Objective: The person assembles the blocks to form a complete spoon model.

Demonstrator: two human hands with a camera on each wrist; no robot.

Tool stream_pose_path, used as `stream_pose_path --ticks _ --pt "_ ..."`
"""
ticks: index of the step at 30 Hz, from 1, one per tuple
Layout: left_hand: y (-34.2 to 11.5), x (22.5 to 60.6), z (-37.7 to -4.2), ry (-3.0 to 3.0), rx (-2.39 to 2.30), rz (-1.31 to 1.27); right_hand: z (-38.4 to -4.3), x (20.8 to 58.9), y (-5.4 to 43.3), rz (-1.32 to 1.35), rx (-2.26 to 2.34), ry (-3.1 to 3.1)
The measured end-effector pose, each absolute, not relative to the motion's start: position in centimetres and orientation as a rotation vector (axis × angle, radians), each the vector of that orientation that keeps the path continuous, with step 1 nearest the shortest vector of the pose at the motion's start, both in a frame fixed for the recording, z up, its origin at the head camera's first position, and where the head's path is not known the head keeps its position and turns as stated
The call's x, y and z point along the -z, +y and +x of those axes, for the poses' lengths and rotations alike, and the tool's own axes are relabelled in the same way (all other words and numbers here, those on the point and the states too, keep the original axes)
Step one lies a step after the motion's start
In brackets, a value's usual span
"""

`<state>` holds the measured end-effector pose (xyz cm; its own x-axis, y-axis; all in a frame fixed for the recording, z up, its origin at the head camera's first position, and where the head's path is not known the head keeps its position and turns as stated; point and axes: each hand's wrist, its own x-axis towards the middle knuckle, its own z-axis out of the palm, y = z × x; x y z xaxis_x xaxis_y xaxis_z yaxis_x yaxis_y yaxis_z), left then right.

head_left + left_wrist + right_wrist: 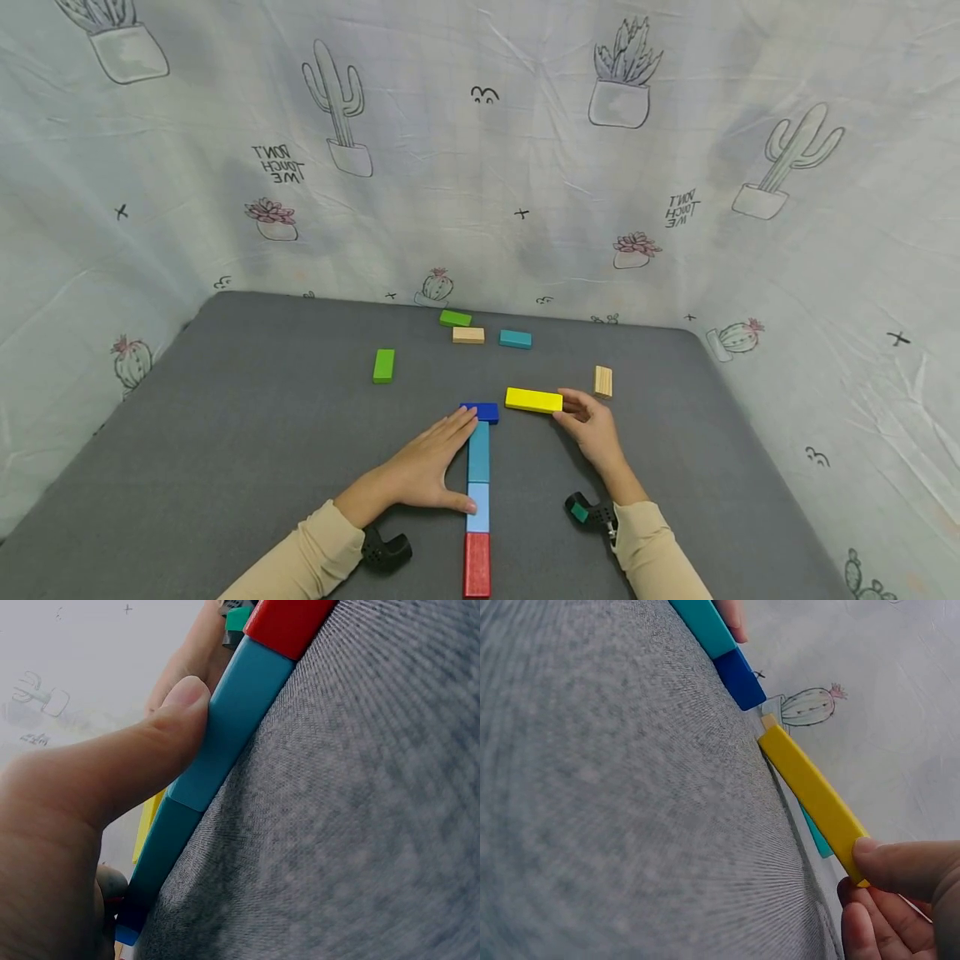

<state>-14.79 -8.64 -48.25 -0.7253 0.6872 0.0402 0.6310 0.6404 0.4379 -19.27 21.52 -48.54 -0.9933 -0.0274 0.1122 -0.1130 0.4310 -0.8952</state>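
Right hand [592, 429] pinched the yellow block [533, 400] by its right end, near but apart from the dark blue block [489, 413]. Left hand [423, 468] was spread wide, fingertips at dark blue, thumb against the light blue block [482, 512]. Teal block [478, 452] sat between those two; red block [477, 565] nearest, all on the tabletop [225, 433].

The yellow block [534, 400] looks smooth. Right of it, a wood block [603, 382] shows stripes. The grey cloth [262, 442] looks rough.
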Motion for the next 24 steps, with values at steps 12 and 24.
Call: stream_pose_path --ticks 12,24 --pt "-8.86 48.08 -14.74 2.727 -0.671 1.108 -19.44 48.52 21.22 0.011 -1.729 -2.574" --pt "-8.92 47.89 -14.92 2.712 -0.682 1.105 -19.62 48.08 20.9 -0.065 -1.733 -2.566"
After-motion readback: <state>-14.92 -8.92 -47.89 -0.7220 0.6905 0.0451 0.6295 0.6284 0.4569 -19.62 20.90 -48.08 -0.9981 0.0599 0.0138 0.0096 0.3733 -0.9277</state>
